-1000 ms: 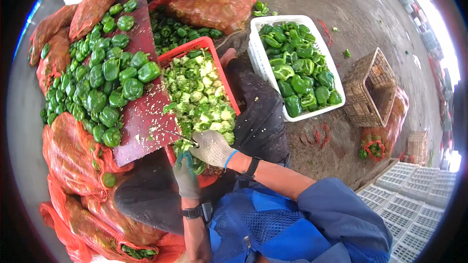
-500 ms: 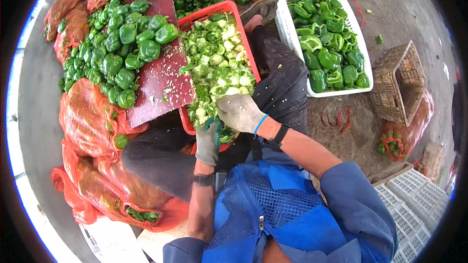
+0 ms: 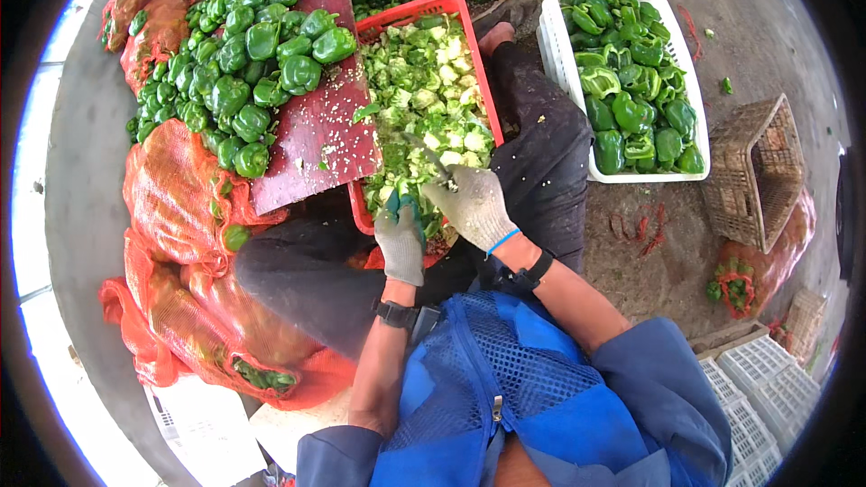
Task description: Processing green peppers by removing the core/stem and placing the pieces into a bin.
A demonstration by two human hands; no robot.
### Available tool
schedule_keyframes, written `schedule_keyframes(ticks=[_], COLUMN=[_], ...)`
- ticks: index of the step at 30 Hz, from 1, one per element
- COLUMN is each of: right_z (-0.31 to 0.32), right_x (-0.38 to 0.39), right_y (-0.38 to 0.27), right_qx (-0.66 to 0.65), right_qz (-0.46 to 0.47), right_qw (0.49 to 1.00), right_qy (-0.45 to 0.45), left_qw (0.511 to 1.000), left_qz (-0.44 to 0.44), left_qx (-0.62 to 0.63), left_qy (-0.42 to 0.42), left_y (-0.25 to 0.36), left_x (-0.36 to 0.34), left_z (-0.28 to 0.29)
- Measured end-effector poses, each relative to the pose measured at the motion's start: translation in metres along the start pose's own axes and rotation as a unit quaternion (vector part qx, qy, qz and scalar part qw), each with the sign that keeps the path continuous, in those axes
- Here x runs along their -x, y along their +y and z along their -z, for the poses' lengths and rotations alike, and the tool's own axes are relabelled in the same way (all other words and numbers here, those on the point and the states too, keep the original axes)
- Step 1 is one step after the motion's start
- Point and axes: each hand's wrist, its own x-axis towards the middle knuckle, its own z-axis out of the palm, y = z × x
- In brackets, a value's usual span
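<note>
Over the near end of a red crate both my gloved hands work close together. The crate is filled with pale green pepper cores and scraps. My left hand is closed, its fingers curled at the crate's near edge; dark green shows at the fingertips, but what it holds is unclear. My right hand, just right of it, is closed around a slim grey blade-like tool that points over the scraps. Whole green peppers lie heaped on a seed-strewn red board to the left.
On the right, a white crate holds cut green peppers. Beyond it a brown woven-look basket lies tipped beside a mesh sack. Orange mesh sacks crowd the left side. White crates stand at lower right.
My right hand has drawn apart from the left, opening a gap, and the slim grey tool now shows. My left hand stays curled at the near edge. The whole view has shifted slightly.
</note>
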Motion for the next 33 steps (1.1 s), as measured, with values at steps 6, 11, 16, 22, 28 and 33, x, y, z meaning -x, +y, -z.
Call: schedule_keyframes(ticks=[6,11,16,22,28,33], right_z=[-0.027,-0.031,0.018,-0.006,0.012,-0.002], right_x=[0.014,0.012,-0.007,0.003,0.004,0.004], right_y=[0.025,0.035,0.005,0.036,0.011,0.024], right_qx=[0.13,0.1,-0.212,-0.274,-0.065,0.016], right_qz=[0.137,0.066,-0.23,-0.271,-0.001,0.165], right_qw=[0.973,0.976,0.921,0.92,0.993,0.978], right_qy=[-0.131,-0.18,-0.233,-0.066,-0.097,-0.127], left_qw=[0.992,0.999,0.993,0.98,0.973,0.976], left_qz=[-0.055,0.016,0.026,0.104,0.144,0.14], left_qx=[-0.117,0.022,0.089,0.15,0.168,0.138], left_qy=[-0.009,-0.031,-0.075,-0.076,-0.071,-0.091], left_y=[0.009,0.015,0.013,0.012,0.018,0.025], left_x=[0.008,0.014,0.008,0.002,0.002,0.007], left_z=[0.002,-0.002,0.01,0.009,0.013,0.008])
